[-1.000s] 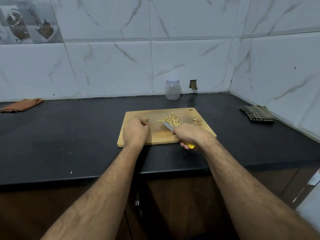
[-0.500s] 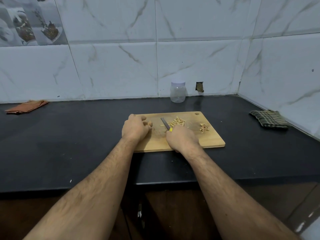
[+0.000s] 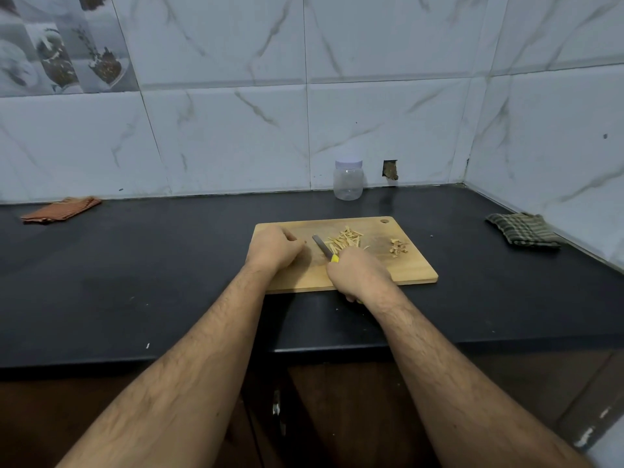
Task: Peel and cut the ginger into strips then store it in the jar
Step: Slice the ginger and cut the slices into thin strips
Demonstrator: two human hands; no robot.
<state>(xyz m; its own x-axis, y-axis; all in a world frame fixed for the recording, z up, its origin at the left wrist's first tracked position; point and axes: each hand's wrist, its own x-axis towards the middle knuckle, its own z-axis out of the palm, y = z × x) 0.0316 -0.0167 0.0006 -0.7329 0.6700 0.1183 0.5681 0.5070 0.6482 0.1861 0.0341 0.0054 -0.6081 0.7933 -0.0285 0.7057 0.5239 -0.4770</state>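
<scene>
A wooden cutting board [image 3: 415, 270] lies on the black counter. A pile of pale ginger strips [image 3: 346, 239] sits near its far middle, and a small heap of brown peel scraps [image 3: 398, 247] lies to the right. My right hand [image 3: 358, 273] grips a yellow-handled knife [image 3: 323, 247], its blade flat on the board and pointing away to the left of the strips. My left hand [image 3: 275, 248] rests curled on the board's left end; whether it holds anything is hidden. A clear plastic jar [image 3: 348, 180] with a white lid stands at the wall behind the board.
An orange cloth [image 3: 60, 209] lies at the far left of the counter. A green checked cloth [image 3: 523, 229] lies at the right by the side wall. The counter's front edge [image 3: 202, 358] runs below my forearms, with dark cabinet doors underneath.
My right hand turned the knife from beside the strips to the left of the pile, blade pointing away. The left hand stayed curled on the board's left end.
</scene>
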